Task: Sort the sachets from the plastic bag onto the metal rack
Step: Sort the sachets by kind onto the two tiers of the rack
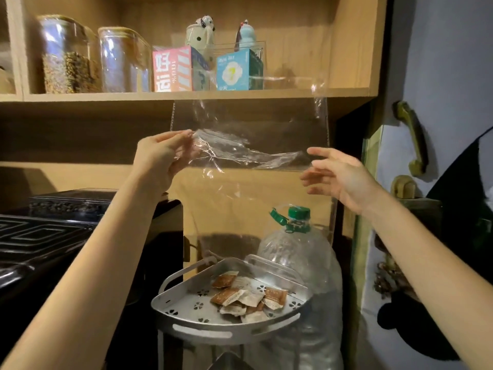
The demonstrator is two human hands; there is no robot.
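Clear plastic bag [250,124] held up in front of the wooden shelf unit [186,96], sachets already on the rack below.

The wooden shelf unit carried two glass jars [66,54] and two printed cartons [173,69]; a large crinkled clear plastic water bottle with a green cap [301,265] stood just beside the rack. The thin, creased transparent bag hung flipped upward, its lower edge pinched at one corner by the left hand [162,153], fingers curled on the film. The right hand [338,174] was spread wide with straight fingers at the bag's other corner; whether it touched the film could not be told. The silver perforated quarter-round metal rack [186,305] held a loose pile of small brown-and-white paper sachets [245,295] toward its back right.
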